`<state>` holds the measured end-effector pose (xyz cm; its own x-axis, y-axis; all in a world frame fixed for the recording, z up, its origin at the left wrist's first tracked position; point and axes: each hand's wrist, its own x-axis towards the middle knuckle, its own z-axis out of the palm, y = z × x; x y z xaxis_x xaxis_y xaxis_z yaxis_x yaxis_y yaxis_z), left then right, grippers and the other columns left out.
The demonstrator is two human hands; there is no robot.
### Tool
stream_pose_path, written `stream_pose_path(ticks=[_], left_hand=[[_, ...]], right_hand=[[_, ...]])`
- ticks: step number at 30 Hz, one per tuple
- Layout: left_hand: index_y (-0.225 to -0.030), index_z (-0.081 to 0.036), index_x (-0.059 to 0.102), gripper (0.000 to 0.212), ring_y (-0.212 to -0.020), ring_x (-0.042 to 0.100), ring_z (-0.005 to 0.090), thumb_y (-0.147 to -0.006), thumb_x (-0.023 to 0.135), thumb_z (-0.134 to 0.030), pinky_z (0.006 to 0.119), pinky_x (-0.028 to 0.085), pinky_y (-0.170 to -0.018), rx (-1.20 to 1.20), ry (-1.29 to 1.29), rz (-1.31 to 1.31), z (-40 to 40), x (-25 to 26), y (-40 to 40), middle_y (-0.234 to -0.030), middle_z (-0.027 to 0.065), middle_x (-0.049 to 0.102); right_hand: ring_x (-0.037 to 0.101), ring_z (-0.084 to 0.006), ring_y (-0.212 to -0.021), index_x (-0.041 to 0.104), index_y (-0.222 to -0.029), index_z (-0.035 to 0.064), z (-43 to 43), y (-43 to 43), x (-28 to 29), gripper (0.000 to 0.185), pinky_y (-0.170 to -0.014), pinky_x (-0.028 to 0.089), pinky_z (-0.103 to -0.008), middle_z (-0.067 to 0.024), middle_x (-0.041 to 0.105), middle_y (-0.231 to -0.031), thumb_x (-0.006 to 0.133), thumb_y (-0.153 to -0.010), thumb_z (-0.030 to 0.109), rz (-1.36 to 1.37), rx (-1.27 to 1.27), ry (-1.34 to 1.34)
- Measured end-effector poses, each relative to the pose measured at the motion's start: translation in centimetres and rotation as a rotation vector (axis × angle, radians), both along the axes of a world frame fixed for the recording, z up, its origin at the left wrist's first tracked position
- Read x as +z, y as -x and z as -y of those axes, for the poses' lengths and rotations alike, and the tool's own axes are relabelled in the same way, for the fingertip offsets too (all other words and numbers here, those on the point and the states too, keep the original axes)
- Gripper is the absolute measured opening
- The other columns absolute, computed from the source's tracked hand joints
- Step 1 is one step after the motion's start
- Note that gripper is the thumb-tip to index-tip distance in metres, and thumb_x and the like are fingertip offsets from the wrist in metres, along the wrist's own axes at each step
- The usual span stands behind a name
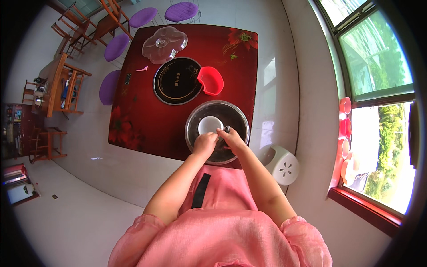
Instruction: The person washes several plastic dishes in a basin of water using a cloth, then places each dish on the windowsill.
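A round metal basin (246,115) stands at the near right corner of the red table. Over it my left hand (205,144) has its fingers curled at the near rim of a round white dish (209,124). My right hand (231,139) meets it at the dish's right side, with a small dark item (227,129) beside its fingers. Whether either hand grips the dish cannot be told. Beyond the basin lie a red curved plastic container (213,81) and a clear flower-shaped lid (163,43).
The red table (140,100) holds a round black cooktop (176,80) and a small pink item (142,69). A white plastic stool (285,167) stands right of the table. Purple stools (116,47) line its far left side. A window with a red sill (363,210) is at right.
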<state>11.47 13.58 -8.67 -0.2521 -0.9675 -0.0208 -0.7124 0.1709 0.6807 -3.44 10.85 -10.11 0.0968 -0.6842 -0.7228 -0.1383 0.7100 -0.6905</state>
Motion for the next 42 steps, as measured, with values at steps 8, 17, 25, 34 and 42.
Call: stream_pose_path(ticks=[8, 17, 25, 34, 42], left_hand=[[-0.096, -0.006, 0.064, 0.018, -0.090, 0.060, 0.0314, -0.078, 0.062, -0.005, 0.038, 0.049, -0.078, 0.010, 0.102, -0.094, -0.1, -0.4, -0.1, -0.093, 0.0127, 0.063], [-0.103, -0.001, 0.062, 0.026, -0.095, 0.061, 0.0249, -0.078, 0.054, -0.001, 0.033, 0.048, -0.085, 0.428, -0.263, -0.196, -1.0, -1.4, -2.0, -0.104, 0.0131, 0.062], [-0.104, -0.003, 0.062, 0.028, -0.093, 0.062, 0.0236, -0.078, 0.053, -0.005, 0.033, 0.049, -0.083, 0.513, -0.384, -0.288, -1.0, -2.0, -2.7, -0.106, 0.0134, 0.062], [-0.107, 0.001, 0.062, 0.030, -0.102, 0.061, 0.0249, -0.079, 0.053, -0.005, 0.032, 0.047, -0.090, 0.535, -0.538, -0.386, -1.7, -5.0, -1.9, -0.108, 0.0160, 0.065], [-0.120, -0.006, 0.055, 0.035, -0.102, 0.056, 0.0230, -0.087, 0.053, -0.019, 0.038, 0.047, -0.086, 0.723, -1.006, -0.631, -1.0, -2.3, 0.3, -0.112, 0.0099, 0.059]], right_hand=[[0.067, -0.0237, -0.068, 0.057, -0.090, 0.0051, 2.4, -1.4, 2.3, 0.019, -0.055, 0.052, -0.0362, -0.0111, 0.063, -0.072, 0.063, -0.075, 0.016, -0.909, 0.453, 0.583], [0.068, -0.0181, -0.075, 0.067, -0.083, 0.0116, 5.2, -3.4, 0.3, 0.012, -0.057, 0.052, -0.0270, -0.0036, 0.068, -0.078, 0.056, -0.081, 0.015, -1.373, 1.059, 0.695], [0.067, -0.0310, -0.085, 0.069, -0.088, 0.0052, 5.5, -3.3, 2.2, 0.018, -0.073, 0.053, -0.0384, -0.0162, 0.068, -0.087, 0.062, -0.076, 0.016, -0.976, 0.717, 0.353], [0.059, -0.0392, -0.101, 0.043, -0.118, -0.0044, 1.0, -0.1, -4.7, 0.038, -0.086, 0.050, -0.0443, -0.0280, 0.051, -0.119, 0.046, -0.087, 0.017, -0.799, 0.660, 0.210], [0.059, -0.0326, -0.102, 0.055, -0.118, 0.0085, -1.7, -1.6, -3.4, 0.038, -0.083, 0.051, -0.0397, -0.0179, 0.055, -0.116, 0.056, -0.080, 0.009, -0.949, 0.852, 0.360]])
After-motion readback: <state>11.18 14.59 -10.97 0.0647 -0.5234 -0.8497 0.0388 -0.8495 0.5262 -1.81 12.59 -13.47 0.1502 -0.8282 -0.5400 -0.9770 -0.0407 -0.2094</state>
